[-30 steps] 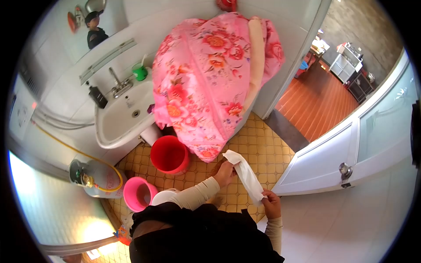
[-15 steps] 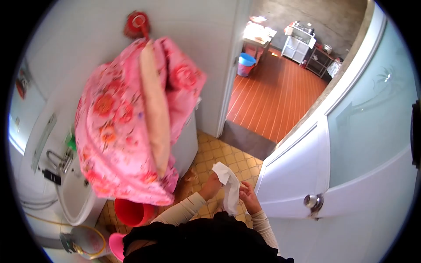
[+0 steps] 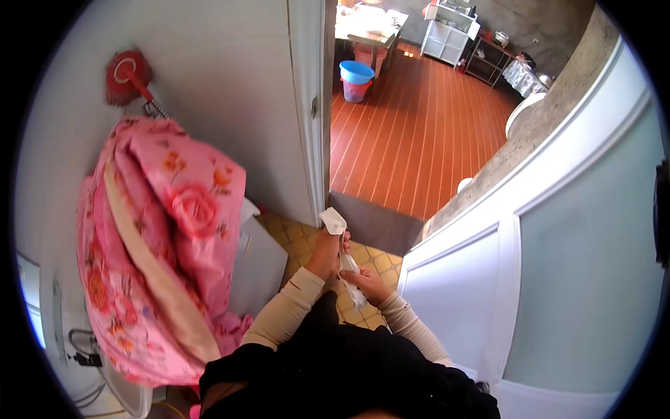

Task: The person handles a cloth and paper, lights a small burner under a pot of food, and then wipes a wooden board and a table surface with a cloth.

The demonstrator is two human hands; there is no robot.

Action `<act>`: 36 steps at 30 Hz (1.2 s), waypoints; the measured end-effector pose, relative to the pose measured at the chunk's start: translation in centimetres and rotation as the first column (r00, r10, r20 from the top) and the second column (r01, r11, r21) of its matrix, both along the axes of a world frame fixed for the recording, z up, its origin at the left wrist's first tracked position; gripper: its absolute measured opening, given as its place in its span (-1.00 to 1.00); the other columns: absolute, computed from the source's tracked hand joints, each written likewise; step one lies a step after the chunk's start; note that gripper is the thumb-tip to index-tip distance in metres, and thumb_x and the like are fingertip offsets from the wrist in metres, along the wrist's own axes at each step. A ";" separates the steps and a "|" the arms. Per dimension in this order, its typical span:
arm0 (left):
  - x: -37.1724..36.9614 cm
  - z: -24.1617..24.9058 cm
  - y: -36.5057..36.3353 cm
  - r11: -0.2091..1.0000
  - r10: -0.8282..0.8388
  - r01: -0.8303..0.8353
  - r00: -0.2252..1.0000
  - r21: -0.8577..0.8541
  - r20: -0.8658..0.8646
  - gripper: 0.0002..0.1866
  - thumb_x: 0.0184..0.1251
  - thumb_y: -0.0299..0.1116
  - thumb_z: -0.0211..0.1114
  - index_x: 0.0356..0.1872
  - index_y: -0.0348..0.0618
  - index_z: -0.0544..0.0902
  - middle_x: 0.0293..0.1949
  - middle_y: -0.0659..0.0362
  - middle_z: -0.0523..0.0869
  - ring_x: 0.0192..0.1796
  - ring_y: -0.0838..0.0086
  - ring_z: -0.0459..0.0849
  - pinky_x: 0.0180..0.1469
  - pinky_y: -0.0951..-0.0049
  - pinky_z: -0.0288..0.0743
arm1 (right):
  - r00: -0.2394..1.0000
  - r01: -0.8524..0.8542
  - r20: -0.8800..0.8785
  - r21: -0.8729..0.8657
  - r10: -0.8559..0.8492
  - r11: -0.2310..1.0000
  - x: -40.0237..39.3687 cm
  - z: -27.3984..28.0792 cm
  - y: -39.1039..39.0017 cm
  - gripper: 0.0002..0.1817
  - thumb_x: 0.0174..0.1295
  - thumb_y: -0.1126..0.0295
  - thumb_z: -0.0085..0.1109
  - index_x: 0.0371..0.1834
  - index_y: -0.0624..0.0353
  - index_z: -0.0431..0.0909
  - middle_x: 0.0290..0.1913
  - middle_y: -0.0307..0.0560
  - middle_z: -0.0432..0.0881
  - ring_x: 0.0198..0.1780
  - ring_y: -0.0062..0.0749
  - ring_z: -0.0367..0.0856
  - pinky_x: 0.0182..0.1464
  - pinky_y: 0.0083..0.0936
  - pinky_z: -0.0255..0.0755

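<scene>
A crumpled white cloth (image 3: 350,264), or perhaps soft paper, is at the lower centre of the frame, held between both hands. The left hand (image 3: 323,253) grips its upper part, the loose end folding over above the wrist; most of those fingers are turned away from view. The right hand (image 3: 368,285) pinches the lower part between thumb and fingers, and the tail hangs beneath. Below them, the black garment (image 3: 349,370) fills the bottom edge and covers part of the tiled floor (image 3: 301,241).

At the left, a pink floral quilt (image 3: 199,209) lies heaped over a white appliance (image 3: 258,262), hiding its top and front; what kind it is cannot be told. The quilt also blocks most of the sink (image 3: 129,391), cut to a rim at the lower left. A red mop head (image 3: 128,78) is at the upper left. On the right stands the open door (image 3: 457,293), its far side cropped. Beyond the doorway, at upper centre, a blue basin (image 3: 356,71) sits on a bucket (image 3: 354,91).
</scene>
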State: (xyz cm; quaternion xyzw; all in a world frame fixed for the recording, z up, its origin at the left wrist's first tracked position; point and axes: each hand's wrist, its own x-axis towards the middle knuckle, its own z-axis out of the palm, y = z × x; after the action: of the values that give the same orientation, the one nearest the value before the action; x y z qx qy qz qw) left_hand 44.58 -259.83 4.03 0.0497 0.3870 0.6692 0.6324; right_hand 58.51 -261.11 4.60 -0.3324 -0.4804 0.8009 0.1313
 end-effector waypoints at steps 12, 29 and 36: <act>-6.7 -14.7 27.4 0.996 -0.049 0.043 0.995 -0.074 -0.085 -0.77 0.20 -0.29 -0.04 -0.65 0.01 0.27 -0.73 0.31 0.28 -0.73 0.58 0.24 -0.72 0.53 0.16 | 0.976 -0.022 0.218 0.117 -0.005 0.993 -1.7 0.5 19.0 -0.70 0.16 0.19 0.08 -0.31 0.25 0.52 -0.46 -0.31 0.51 -0.50 -0.66 0.43 -0.43 -0.70 0.31; -4.2 -4.6 53.1 0.923 -0.383 0.318 0.733 -0.215 -0.562 -0.83 0.14 -0.39 -0.05 -0.39 -0.17 0.52 -0.62 0.23 0.48 -0.65 0.59 0.38 -0.67 0.61 0.17 | 0.819 0.571 -0.050 0.176 -0.572 0.802 8.7 3.8 55.5 -0.75 0.18 0.23 0.05 -0.34 0.21 0.54 -0.52 -0.35 0.47 -0.53 -0.71 0.38 -0.49 -0.72 0.28; -5.1 -2.9 58.9 0.932 -0.345 0.304 0.911 -0.199 -0.224 -0.87 0.08 -0.44 0.05 -0.33 -0.19 0.48 -0.60 0.16 0.53 -0.65 0.48 0.46 -0.67 0.55 0.31 | 0.863 0.505 -0.041 0.066 -0.503 0.861 9.3 0.2 63.7 -0.75 0.16 0.22 0.08 -0.34 0.22 0.51 -0.49 -0.31 0.49 -0.51 -0.68 0.42 -0.48 -0.69 0.31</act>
State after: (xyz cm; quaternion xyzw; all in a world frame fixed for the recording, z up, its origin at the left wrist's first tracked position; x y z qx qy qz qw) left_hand 39.51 -200.95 1.12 0.1484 0.5037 0.5095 0.6817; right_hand 67.80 -197.39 4.82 -0.4322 -0.4049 0.7239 0.3538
